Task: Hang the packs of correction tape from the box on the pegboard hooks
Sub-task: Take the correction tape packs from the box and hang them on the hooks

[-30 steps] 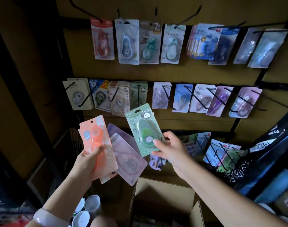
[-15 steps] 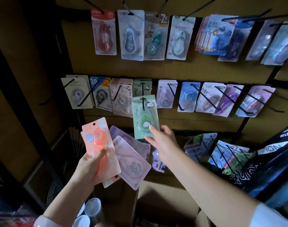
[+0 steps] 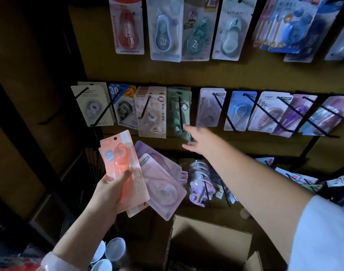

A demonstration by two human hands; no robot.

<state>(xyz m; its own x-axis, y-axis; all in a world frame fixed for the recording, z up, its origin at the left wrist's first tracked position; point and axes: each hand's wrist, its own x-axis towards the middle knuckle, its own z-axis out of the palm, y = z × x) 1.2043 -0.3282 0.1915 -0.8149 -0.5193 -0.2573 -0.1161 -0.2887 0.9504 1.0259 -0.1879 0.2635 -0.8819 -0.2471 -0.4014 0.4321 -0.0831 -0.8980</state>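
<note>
— Fingers [image 3: 188,132] of the right hand [image 3: 198,142] first: what are they doing?
— Spread apart and blurred, at the lower edge of the green pack [image 3: 180,112]; I cannot tell whether they touch it. They hold nothing.
— And the green pack?
— On a hook [image 3: 180,114] in the middle row of the pegboard [image 3: 206,74], between a beige pack [image 3: 152,112] on its left and a pale lilac one [image 3: 210,107] on its right.
— The left hand [image 3: 108,192]?
— Closed around a fan of packs: thumb across the orange pack [image 3: 121,165] in front, pink packs [image 3: 163,182] spread to the right behind it.
— The box [image 3: 210,243]?
— Near, low in the scene, flaps open, below the right forearm.
</note>
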